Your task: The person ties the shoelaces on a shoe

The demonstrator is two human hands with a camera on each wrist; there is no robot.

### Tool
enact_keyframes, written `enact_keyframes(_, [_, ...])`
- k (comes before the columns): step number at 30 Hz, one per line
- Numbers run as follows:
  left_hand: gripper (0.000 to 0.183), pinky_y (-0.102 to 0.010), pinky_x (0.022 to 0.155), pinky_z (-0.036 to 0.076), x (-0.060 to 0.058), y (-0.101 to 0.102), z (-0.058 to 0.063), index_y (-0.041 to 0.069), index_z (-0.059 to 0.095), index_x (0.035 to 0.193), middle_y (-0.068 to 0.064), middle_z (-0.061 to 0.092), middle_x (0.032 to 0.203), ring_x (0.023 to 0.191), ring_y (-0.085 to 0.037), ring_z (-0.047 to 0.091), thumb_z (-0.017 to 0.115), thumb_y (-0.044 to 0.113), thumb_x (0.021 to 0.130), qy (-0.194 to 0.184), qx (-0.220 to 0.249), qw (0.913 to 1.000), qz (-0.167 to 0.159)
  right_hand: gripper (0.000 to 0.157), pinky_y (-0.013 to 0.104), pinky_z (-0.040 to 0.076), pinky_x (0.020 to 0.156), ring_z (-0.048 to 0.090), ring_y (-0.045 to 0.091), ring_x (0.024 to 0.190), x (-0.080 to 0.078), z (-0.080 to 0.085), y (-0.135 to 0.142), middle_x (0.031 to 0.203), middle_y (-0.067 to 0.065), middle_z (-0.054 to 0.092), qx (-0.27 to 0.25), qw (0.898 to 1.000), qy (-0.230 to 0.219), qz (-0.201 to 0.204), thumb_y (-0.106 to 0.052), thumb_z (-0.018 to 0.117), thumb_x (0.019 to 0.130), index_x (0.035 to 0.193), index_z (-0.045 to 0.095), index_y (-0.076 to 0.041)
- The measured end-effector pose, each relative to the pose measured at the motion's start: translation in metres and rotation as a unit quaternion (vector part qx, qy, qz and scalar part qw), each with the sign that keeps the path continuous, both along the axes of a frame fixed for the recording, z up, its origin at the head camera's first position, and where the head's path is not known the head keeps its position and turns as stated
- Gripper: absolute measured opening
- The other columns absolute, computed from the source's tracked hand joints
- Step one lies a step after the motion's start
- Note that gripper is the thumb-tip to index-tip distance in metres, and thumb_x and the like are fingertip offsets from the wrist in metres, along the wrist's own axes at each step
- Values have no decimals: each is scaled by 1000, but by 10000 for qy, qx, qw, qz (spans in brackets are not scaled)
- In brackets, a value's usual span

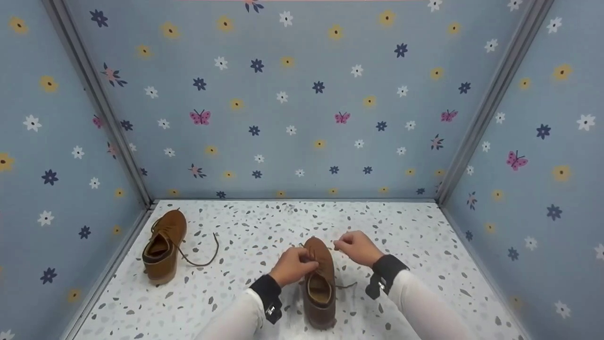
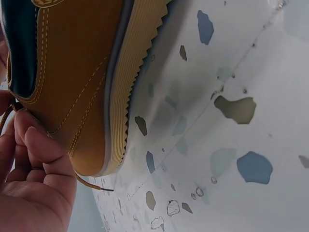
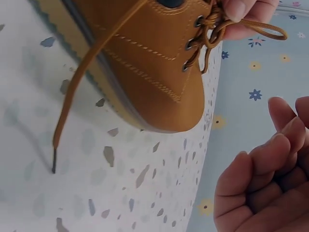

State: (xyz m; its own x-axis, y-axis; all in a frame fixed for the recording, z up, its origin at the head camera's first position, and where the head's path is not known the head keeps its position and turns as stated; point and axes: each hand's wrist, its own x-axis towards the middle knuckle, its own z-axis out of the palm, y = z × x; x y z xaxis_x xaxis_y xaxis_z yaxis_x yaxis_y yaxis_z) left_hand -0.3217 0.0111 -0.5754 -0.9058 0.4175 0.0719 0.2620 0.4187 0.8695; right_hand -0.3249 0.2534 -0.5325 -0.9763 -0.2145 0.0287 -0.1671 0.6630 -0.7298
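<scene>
A brown lace-up shoe (image 1: 326,267) stands upright on the floor, toe pointing away from me. My left hand (image 1: 291,267) is over its lacing and pinches the shoelace (image 3: 212,31) between thumb and finger; a loop of lace sticks out past the fingertips in the right wrist view. One loose lace end (image 3: 72,92) hangs down the shoe's right side. My right hand (image 1: 361,248) is held just right of the toe, apart from the shoe. In the right wrist view its fingers (image 3: 270,157) are loosely curled, with nothing visible in them.
A second brown shoe (image 1: 171,241) stands at the far left, its long lace (image 1: 207,263) trailing right across the speckled white floor (image 1: 245,293). Blue flowered panels (image 1: 302,104) enclose the back and both sides, with grey metal posts (image 1: 490,104) at the corners.
</scene>
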Motion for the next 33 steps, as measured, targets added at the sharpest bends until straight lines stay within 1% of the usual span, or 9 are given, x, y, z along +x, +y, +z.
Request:
enact_keyframes(3, [11, -27, 72, 54, 0, 0, 0, 7, 74, 88, -3, 75, 86, 75, -7, 62, 76, 17, 89, -124, 128, 9998, -15, 25, 30, 46, 69, 51, 11, 68, 4, -3, 2, 81, 1, 67, 52, 9999, 62, 83, -25, 64, 103, 87, 77, -10])
enact_keyframes(6, [10, -26, 72, 53, 1, 0, 0, 5, 73, 90, -3, 74, 86, 76, -7, 62, 75, 15, 89, -250, 270, 9993, -33, 24, 28, 46, 68, 52, 9, 68, 8, -8, 2, 80, -1, 67, 128, 9996, 67, 248, -25, 66, 101, 85, 76, -11])
enact_keyframes(12, [9, -25, 73, 52, -1, 1, -3, 5, 73, 92, 2, 70, 87, 79, -8, 61, 74, 14, 90, -517, 458, 9976, -30, 21, 24, 47, 65, 55, 4, 68, 19, -17, 3, 78, -7, 66, 286, 9962, 3, 827, -27, 70, 100, 85, 75, -13])
enact_keyframes(15, [9, -25, 68, 50, -2, 1, -3, 6, 73, 91, 4, 67, 85, 77, -9, 60, 74, 15, 90, -605, 453, 9971, 5, 19, 23, 47, 63, 56, 3, 68, 24, -21, 2, 78, -7, 68, 290, 9943, -18, 1029, -29, 73, 98, 87, 76, -14])
enact_keyframes(18, [10, -24, 60, 46, -2, 0, -3, 8, 72, 90, 6, 63, 81, 70, -10, 57, 74, 18, 90, -700, 405, 9967, 64, 17, 22, 48, 62, 56, 2, 68, 28, -23, 0, 79, -6, 70, 238, 9928, -90, 1174, -31, 76, 95, 87, 76, -17])
enact_keyframes(22, [10, -23, 54, 43, -2, -1, -1, 11, 71, 89, 6, 61, 78, 64, -10, 53, 73, 20, 91, -847, 366, 9957, 104, 17, 21, 49, 62, 59, 2, 68, 30, -26, -3, 80, -7, 72, 178, 9910, -254, 1303, -32, 80, 92, 86, 76, -16])
enact_keyframes(27, [10, -23, 52, 41, -1, -1, 0, 14, 70, 88, 7, 61, 77, 61, -10, 51, 72, 22, 93, -982, 311, 9946, 117, 18, 21, 51, 63, 59, 1, 69, 32, -31, -6, 76, -12, 67, 203, 9898, -439, 1337, -31, 85, 87, 84, 73, -17])
enact_keyframes(29, [10, -22, 51, 40, -1, -1, 1, 14, 69, 88, 7, 61, 77, 61, -10, 51, 71, 23, 93, -1001, 311, 9944, 118, 19, 21, 50, 64, 59, 1, 69, 32, -32, -8, 75, -14, 65, 251, 9900, -464, 1307, -31, 86, 86, 83, 72, -18])
enact_keyframes(33, [10, -23, 51, 40, -1, -1, 3, 14, 70, 89, 7, 61, 78, 62, -10, 51, 71, 23, 93, -1054, 280, 9940, 119, 17, 21, 50, 66, 59, 2, 71, 33, -32, -10, 76, -13, 65, 265, 9906, -415, 1272, -28, 85, 87, 84, 72, -18])
